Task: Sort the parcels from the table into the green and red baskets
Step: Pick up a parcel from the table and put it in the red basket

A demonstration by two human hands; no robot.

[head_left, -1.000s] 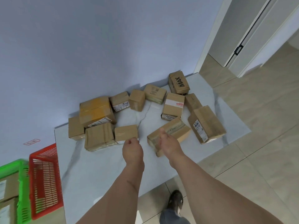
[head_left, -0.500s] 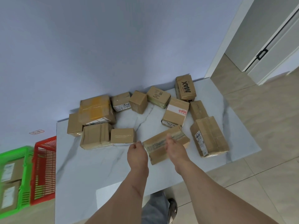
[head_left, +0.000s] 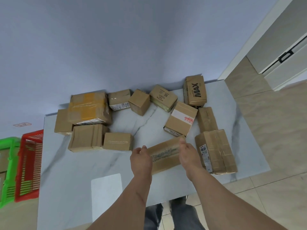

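Note:
Several brown cardboard parcels lie on a white marble table (head_left: 83,171). A long flat parcel (head_left: 165,155) sits near the table's front middle, held between both hands. My left hand (head_left: 140,159) grips its left end and my right hand (head_left: 186,152) grips its right end, fingers curled over the edges. To the left of the table stand a red basket (head_left: 29,165) and a green basket (head_left: 7,170); the green one holds parcels, partly cut off by the frame edge.
Nearest parcels: a small box (head_left: 118,141) left of my left hand and a large labelled box (head_left: 216,151) right of my right hand. A box marked MAX (head_left: 196,91) stands at the back by the blue wall. Tiled floor and a door lie right.
My left hand moved from the small box to the long parcel's left end. Both hands now hold that parcel, which has turned and come nearer to me. The view shifted left.

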